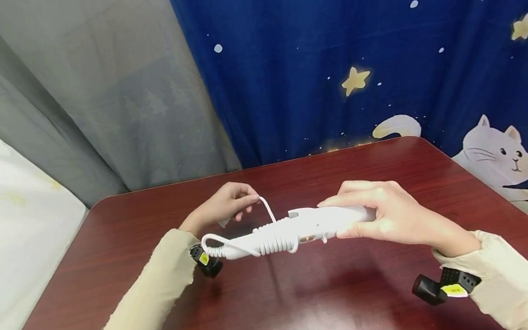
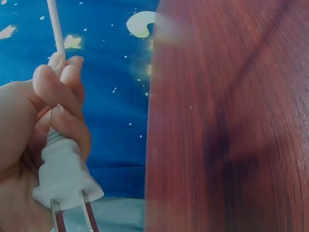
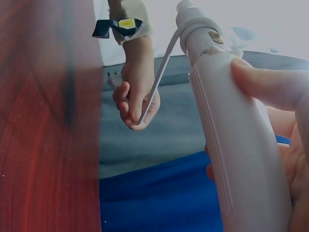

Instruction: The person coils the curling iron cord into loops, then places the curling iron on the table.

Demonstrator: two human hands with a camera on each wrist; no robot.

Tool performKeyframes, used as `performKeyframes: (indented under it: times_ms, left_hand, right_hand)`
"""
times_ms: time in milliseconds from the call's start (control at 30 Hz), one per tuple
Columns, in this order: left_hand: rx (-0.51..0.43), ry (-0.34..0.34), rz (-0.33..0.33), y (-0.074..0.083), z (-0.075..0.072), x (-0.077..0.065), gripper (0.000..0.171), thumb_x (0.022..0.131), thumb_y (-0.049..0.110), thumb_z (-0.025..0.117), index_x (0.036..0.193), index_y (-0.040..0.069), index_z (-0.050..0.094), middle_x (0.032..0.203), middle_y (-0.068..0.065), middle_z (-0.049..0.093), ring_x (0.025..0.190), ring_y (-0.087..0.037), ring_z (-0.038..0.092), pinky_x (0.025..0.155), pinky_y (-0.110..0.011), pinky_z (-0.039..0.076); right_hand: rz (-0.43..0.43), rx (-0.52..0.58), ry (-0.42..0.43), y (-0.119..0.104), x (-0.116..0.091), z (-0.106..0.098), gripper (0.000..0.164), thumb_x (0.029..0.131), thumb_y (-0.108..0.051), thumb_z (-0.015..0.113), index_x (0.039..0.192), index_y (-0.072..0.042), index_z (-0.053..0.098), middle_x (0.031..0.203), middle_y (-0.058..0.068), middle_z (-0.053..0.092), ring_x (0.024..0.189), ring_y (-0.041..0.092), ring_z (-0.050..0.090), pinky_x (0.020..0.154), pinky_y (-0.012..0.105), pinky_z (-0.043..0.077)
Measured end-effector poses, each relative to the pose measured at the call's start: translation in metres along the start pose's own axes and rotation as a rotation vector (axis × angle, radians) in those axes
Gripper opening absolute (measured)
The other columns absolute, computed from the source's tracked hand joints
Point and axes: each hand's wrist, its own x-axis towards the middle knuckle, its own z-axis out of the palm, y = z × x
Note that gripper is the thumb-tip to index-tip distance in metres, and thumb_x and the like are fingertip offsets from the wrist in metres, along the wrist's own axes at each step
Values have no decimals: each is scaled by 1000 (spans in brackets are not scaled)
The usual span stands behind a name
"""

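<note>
A white corded appliance (image 1: 309,226), which looks like a hair styling iron, is held level above the table. Its wide end is gripped by my right hand (image 1: 386,212), thumb on the near side and fingers over the far side. White power cord (image 1: 277,237) is coiled around the narrower handle, with a loop at its tail. One free length rises from the coils to my left hand (image 1: 231,202), whose thumb and fingers pinch it. In the left wrist view, the two-prong plug (image 2: 67,174) sticks out below the curled fingers, its prongs pointing away from the cord.
Beneath both hands is a dark red wooden table (image 1: 304,303). A grey curtain (image 1: 144,91) and a blue curtain (image 1: 292,52) with stars and a cat hang behind its far edge. White cloth (image 1: 8,208) hangs at the left. Each wrist wears a small black camera (image 1: 208,261).
</note>
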Motion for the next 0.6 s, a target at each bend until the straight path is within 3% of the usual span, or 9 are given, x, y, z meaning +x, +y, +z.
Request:
performKeyframes:
  times_ms: [200,267,333,433,500,567,600]
  left_hand:
    - [11,-1,33,-8,13,5,10,87,3,59,89,-5,64,66,-2,57,52,-6,49,47,-20,42]
    - [-46,-26,-1,-12,19,3,9,84,0,58,87,-7,63,64,-5,57,52,-6,49,47,-20,39]
    - [-106,-79,-88,-15,24,-2,12,84,3,58,86,-8,62,63,-4,57,53,-6,49,49,-19,39]
    - [-132,-159,-166,-17,32,-8,24,91,16,56,88,-7,61,62,-6,55,45,-8,46,44,-22,36]
    - [-113,-192,-159,-19,35,-8,29,92,22,57,89,-6,63,64,-3,56,45,-7,47,44,-21,36]
    - [-81,-182,-116,-20,35,-8,29,92,22,57,91,-6,63,66,-3,57,44,-8,48,42,-22,37]
    - [-98,-171,-147,-20,33,-8,30,92,22,56,91,-7,63,64,-3,56,45,-8,47,42,-21,36]
  right_hand:
    - [45,72,40,1,0,3,42,74,-24,76,114,-28,64,95,-20,56,77,-2,51,58,17,39]
    - [70,84,84,3,-1,4,44,73,-20,77,115,-25,64,95,-19,57,80,-1,52,60,18,40]
    - [84,92,125,5,-2,4,45,72,-16,78,115,-22,65,95,-18,58,82,0,52,62,19,40]
    - [105,94,171,6,-1,4,46,70,-14,79,114,-21,65,93,-16,58,81,2,51,61,19,38]
    - [123,111,187,7,0,5,46,71,-12,78,114,-20,65,92,-15,58,80,3,50,60,19,37]
    - [133,129,190,8,0,4,46,71,-10,78,114,-20,65,91,-14,59,78,4,50,59,20,37]
    - [134,134,185,8,0,4,46,71,-10,78,113,-19,65,90,-14,59,79,4,50,59,20,38]
